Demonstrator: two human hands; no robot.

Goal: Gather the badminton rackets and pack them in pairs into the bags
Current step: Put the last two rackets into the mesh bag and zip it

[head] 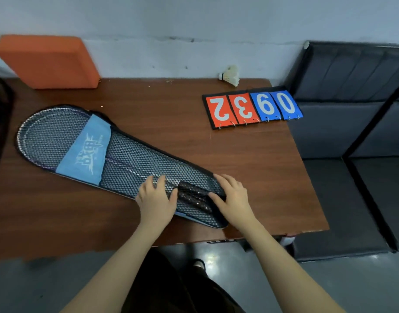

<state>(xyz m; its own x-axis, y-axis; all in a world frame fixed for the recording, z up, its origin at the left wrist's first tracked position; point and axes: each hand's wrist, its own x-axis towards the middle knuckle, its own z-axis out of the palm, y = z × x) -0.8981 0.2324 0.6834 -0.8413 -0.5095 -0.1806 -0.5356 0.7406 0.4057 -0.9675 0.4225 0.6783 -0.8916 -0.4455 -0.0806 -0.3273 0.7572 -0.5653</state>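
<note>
A long black mesh racket bag with a light-blue fabric band [117, 154] lies flat on the brown wood-grain table [250, 159], running diagonally from the left-centre of the frame down to the lower centre. Racket heads with thin frames and strings [47, 136] show through the mesh at the wide end, left-centre; the dark wrapped racket handles [193, 195] sit inside the narrow end, lower centre. More than one shaft is visible through the mesh; exact count cannot be told.

Left hand [156, 197]: palm down on the mesh just left of the handles, fingers straight and slightly spread, thumb angled toward the handles. Pressing, not gripping.

Right hand [233, 197]: at the narrow end of the bag, fingers lying over its far edge, thumb [216, 198] extended left onto the mesh beside the handles. Whether the fingers pinch the bag edge cannot be told.

Other items: orange rectangular foam block [47, 62] leaning against the wall, upper left. White feather shuttlecock [230, 75] at the table's far edge, upper centre-right. Flip scoreboard with red and blue number cards [254, 108] lying flat just in front of it. Black padded bench seating [356, 123] along the right side of the frame.
</note>
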